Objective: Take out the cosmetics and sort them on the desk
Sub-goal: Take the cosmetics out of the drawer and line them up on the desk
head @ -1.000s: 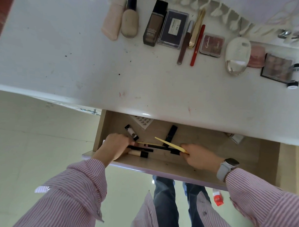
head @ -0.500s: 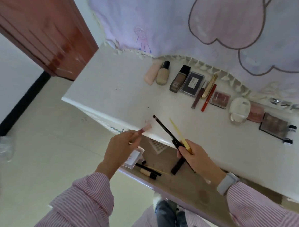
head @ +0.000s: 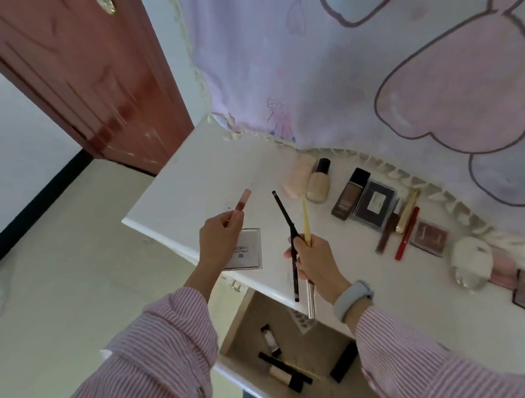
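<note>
White desk (head: 196, 178): carried a sorted row along its back edge, near end bare.
Left hand (head: 220, 242): pinched a pink tube (head: 242, 201) and flat compact (head: 247, 248), raised for placing.
Right hand (head: 316, 258): clasped a black pencil (head: 284, 213) and yellow stick (head: 306, 220) together, one trip.
Drawer (head: 241, 321): open, several cosmetics left inside.

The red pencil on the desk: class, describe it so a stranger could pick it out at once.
Start at the white desk and follow the row of cosmetics along its back edge, below the hanging cloth. Past the dark flat case lie three slim sticks side by side. The red pencil is the bright red one, beside the gold tube and the brownish-maroon tube.
</note>
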